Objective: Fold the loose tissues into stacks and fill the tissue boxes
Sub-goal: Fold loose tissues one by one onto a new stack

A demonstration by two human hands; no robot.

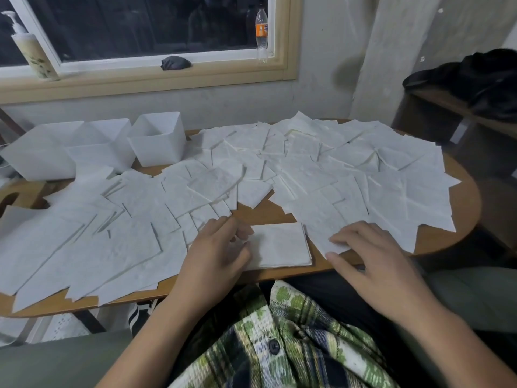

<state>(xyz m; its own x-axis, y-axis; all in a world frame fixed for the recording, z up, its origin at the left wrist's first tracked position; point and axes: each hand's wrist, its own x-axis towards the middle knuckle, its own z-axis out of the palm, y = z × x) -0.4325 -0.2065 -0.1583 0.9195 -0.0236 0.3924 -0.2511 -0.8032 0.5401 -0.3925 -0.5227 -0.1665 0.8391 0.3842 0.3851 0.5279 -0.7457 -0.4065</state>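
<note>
Folded stack: a small, squared pile of white tissue at the near edge of the tabletop, right in front of the person and between the two hands.

Left hand: fingers loosely bent, lying over the stack's left edge. Motion blur here, so I cannot tell whether they pinch the pile or only steady it.

Right hand: fingers spread and fairly straight, tips pressing on the near corner of one loose tissue just right of the stack. The thumb lies at the sheet's edge. Nothing is lifted.

Loose tissues: many flat sheets overlapping across nearly the whole tabletop, left to right.

Tissue boxes: three white open boxes in a row at the far left, well apart from the stack.

Step, as judged: early in the folding and stacking, since one short stack is made and the bulk is unfolded. Filling is not begun.

Next move, as judged: draw the sheet under the right hand free of its neighbours, fold it to the stack's footprint, and lay it on top while the left hand holds the pile square. The sheets are thin and overlapping, so two may come up together.

Unclear:
- The number of sheets in the stack cannot be counted.
- The interiors of the two left boxes are not visible.
- The left end of the tabletop is cut off by the frame.
</note>
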